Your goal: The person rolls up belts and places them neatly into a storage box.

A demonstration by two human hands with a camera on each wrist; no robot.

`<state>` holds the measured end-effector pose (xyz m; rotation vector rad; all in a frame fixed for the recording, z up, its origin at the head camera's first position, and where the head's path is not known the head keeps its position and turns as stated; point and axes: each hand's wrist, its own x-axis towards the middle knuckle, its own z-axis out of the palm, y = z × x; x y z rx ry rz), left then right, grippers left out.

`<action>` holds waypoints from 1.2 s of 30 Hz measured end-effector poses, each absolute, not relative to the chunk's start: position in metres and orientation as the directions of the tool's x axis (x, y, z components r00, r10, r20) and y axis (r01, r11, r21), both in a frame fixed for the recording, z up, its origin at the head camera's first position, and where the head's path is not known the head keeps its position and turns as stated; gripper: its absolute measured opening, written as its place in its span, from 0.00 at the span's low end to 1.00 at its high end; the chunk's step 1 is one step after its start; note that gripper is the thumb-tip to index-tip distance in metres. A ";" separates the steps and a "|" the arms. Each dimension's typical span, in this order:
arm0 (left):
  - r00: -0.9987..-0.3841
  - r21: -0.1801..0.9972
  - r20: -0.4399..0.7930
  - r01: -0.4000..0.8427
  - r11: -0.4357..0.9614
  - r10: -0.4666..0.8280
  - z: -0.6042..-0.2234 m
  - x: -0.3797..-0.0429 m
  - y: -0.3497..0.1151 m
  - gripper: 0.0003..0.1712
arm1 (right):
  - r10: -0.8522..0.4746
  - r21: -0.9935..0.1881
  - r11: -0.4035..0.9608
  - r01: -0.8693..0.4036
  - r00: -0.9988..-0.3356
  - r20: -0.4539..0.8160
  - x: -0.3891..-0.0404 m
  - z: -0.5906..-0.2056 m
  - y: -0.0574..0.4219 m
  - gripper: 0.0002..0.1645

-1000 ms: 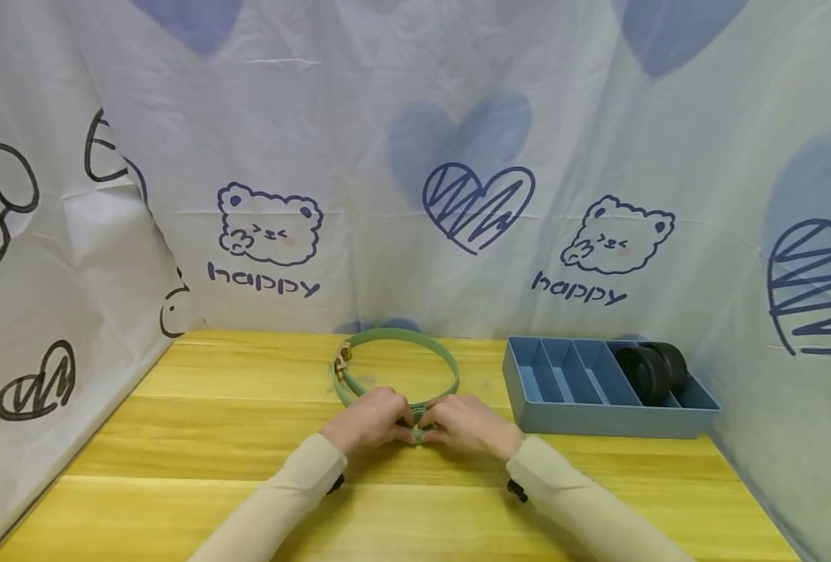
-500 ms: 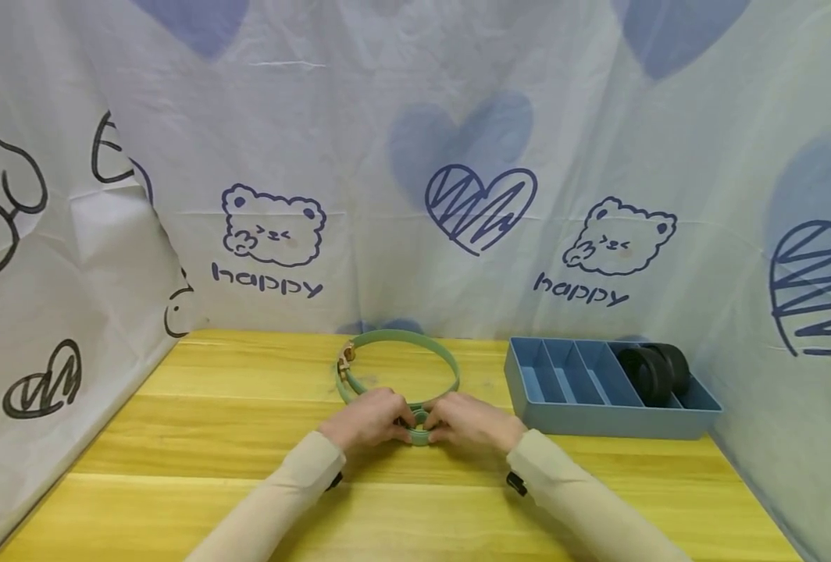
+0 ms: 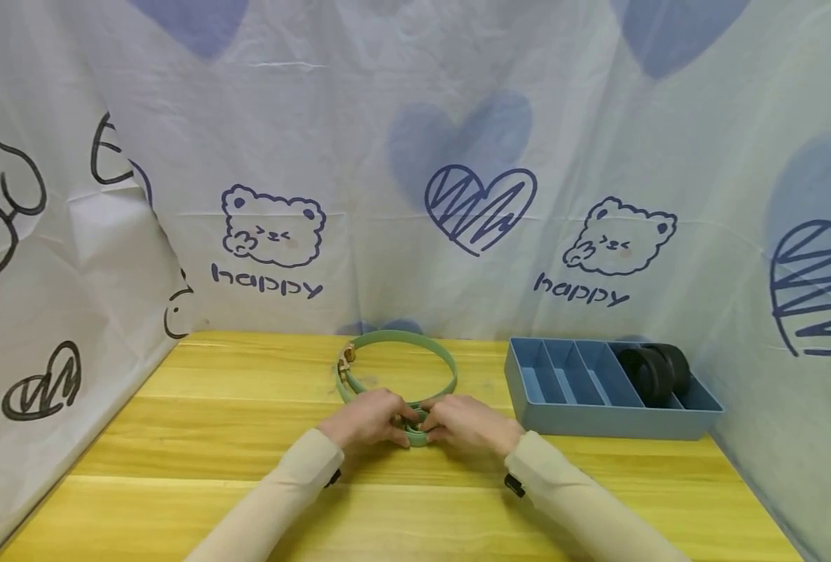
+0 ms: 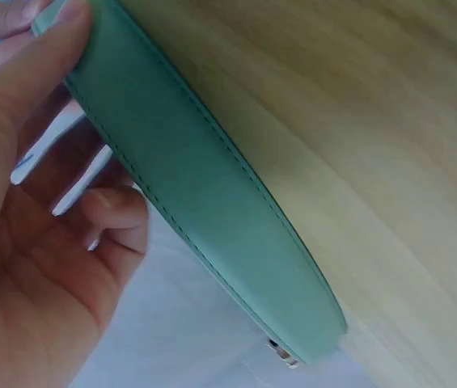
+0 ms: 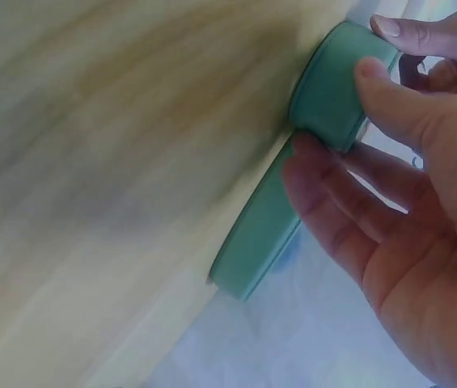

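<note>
A light green belt [image 3: 397, 336] stands on its edge on the table, its far part forming a wide loop. Gold-coloured metal pieces, apparently the buckle [image 3: 346, 357], sit at the loop's left side. The near end is wound into a small tight coil [image 3: 418, 439] between both hands. My left hand [image 3: 368, 420] pinches the coil from the left, and in the left wrist view its thumb lies on the stitched strap [image 4: 204, 178]. From the right my right hand [image 3: 470, 423] pinches it; the right wrist view shows that thumb pressing the rolled coil [image 5: 333, 89]. The coil's inside is partly hidden by fingers.
To the right stands a blue-grey divided box [image 3: 612, 421], with black rolled items [image 3: 650, 375], possibly belts, in its right part. A printed white cloth [image 3: 387, 257] hangs behind the wooden table [image 3: 247, 499] and along its sides.
Both hands keep their place at the coil while their fingers shift slightly. More of the coil's front shows between them than a second ago. The wide loop barely moves.
</note>
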<state>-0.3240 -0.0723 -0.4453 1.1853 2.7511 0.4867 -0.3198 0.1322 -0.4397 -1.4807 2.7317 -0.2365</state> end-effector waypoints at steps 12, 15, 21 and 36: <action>-0.664 0.346 0.089 0.720 0.602 0.743 -0.449 -0.325 -0.067 0.17 | -0.825 -0.087 0.544 -0.834 -0.551 0.126 -0.314 -0.445 0.126 0.08; -0.684 0.354 0.068 0.697 0.624 0.726 -0.448 -0.326 -0.070 0.21 | -0.828 -0.085 0.543 -0.835 -0.549 0.110 -0.316 -0.444 0.128 0.07; -0.665 0.312 0.090 0.726 0.613 0.742 -0.448 -0.328 -0.067 0.15 | -0.820 -0.107 0.553 -0.826 -0.562 0.106 -0.316 -0.443 0.127 0.06; -0.667 0.326 0.097 0.722 0.610 0.738 -0.450 -0.329 -0.070 0.17 | -0.825 -0.122 0.542 -0.831 -0.554 0.108 -0.319 -0.444 0.129 0.08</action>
